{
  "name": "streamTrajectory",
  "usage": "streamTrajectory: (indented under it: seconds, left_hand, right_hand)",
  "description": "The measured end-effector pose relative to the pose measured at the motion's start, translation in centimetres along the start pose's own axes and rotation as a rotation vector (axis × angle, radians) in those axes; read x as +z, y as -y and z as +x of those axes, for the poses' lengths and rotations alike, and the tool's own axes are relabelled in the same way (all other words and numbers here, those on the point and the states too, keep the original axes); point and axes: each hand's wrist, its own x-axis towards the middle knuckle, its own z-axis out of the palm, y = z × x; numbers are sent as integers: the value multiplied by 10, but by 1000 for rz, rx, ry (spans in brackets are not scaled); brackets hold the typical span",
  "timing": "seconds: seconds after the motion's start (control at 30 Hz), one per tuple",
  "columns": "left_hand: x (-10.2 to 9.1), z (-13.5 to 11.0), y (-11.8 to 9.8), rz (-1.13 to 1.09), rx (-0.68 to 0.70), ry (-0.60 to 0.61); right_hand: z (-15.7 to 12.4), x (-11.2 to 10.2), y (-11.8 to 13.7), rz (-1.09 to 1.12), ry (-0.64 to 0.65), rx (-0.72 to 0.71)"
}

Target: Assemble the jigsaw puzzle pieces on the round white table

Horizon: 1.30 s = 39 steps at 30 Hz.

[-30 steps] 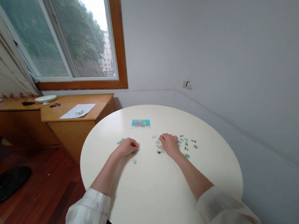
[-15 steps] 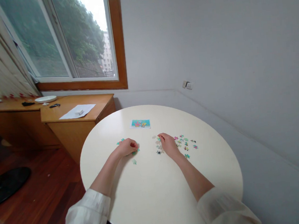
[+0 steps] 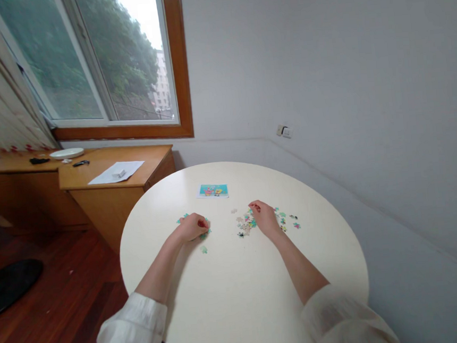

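Jigsaw pieces (image 3: 253,224) lie around the frame's centre. Left hand (image 3: 194,227) and right hand (image 3: 265,219) are curled, fingertips nearly together; their hold I cannot tell. Dragged low, the right hand could scatter pieces.

Cream table (image 3: 231,299); at its eleven o'clock, a turquoise card (image 3: 213,190) patterned in pink and yellow; at one, puzzle pieces (image 3: 253,224) in green, pink, yellow and black; at nine, red-brown floor (image 3: 70,286)

Small multicoloured puzzle pieces (image 3: 247,225) lie scattered.
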Motion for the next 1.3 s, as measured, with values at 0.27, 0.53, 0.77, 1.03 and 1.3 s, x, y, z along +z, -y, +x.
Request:
streamTrajectory:
  seconds: [0.27,0.53,0.77,1.03,1.3]
  left_hand:
    - [3,4,6,-6,19,-26]
    - [5,5,5,-3,29,-48]
    - [3,4,3,9,19,-56]
    - [-1,0,-3,6,-2,-75]
    - [1,3,-4,-17,-19,-149]
  right_hand:
    - [4,-4,-15,-49,-70,55]
    - [9,-7,-23,-117,-69,145]
    - [10,-3,-34,-228,-41,129]
    - [6,-1,-24,-492,37,131]
    - [-1,-6,-8,-450,-7,53]
